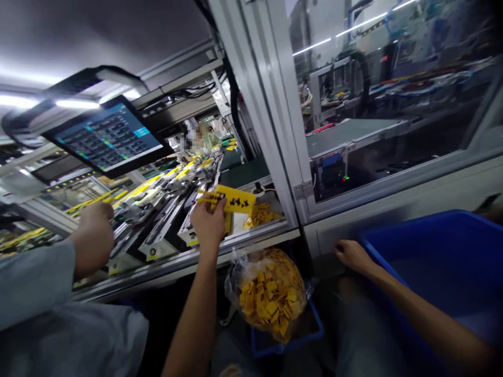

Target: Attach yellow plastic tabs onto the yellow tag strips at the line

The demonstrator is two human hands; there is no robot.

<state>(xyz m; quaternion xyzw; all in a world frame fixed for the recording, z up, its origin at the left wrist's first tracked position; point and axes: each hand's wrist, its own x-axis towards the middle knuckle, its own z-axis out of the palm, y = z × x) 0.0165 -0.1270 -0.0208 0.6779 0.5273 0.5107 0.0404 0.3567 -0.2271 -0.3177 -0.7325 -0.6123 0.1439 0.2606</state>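
My left hand (208, 220) is raised at the front of the workstation, fingers pinched on a flat yellow strip (231, 199) with black marks, held over a white tray. A heap of small yellow parts (260, 214) lies just right of the strip. My right hand (351, 254) rests low beside the near left corner of a big blue bin (432, 251), fingers loosely spread and holding nothing. Below and between my arms sits a clear plastic bag (271, 293) full of yellow parts inside a small blue box (293, 340).
A co-worker's grey sleeve (35, 277) and hand (94, 235) reach into the fixtures on the left. A tilted monitor (108, 136) hangs above the line of yellow-marked fixtures (157, 204). A glazed aluminium machine enclosure (393, 104) fills the right. Another person stands far back.
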